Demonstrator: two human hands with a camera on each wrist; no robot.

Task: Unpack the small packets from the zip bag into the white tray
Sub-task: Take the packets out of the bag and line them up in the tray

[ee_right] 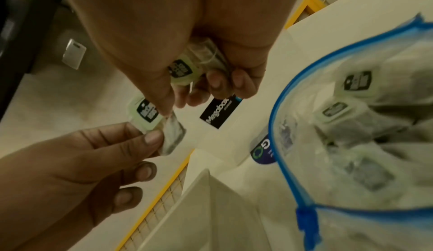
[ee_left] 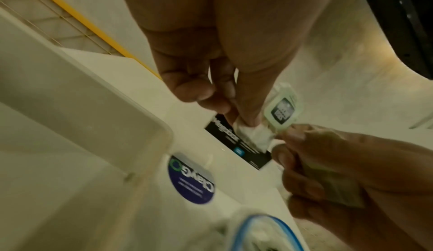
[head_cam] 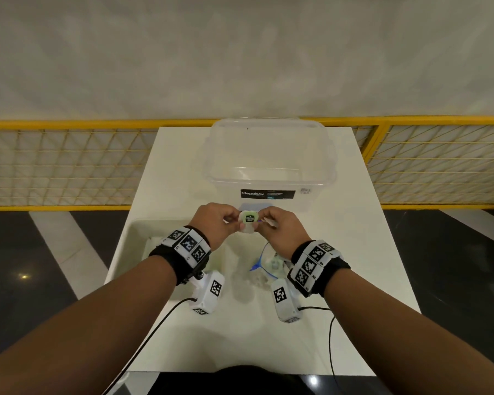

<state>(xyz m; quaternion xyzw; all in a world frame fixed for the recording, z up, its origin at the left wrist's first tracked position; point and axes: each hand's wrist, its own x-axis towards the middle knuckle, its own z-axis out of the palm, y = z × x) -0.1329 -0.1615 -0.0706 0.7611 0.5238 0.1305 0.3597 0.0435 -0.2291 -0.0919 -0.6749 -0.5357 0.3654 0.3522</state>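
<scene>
Head view: my left hand (head_cam: 216, 223) and right hand (head_cam: 283, 228) pinch one packet (head_cam: 248, 219) above the desk (head_cam: 354, 252). Left wrist: white tray (ee_left: 82, 106) alongside. Right wrist: zip bag (ee_right: 339, 125) holds more packets; next, I'd drop this one into the tray.

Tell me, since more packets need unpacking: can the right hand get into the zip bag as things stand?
Probably not yet: the right hand already grips packets, though the zip bag gapes open just below.
</scene>
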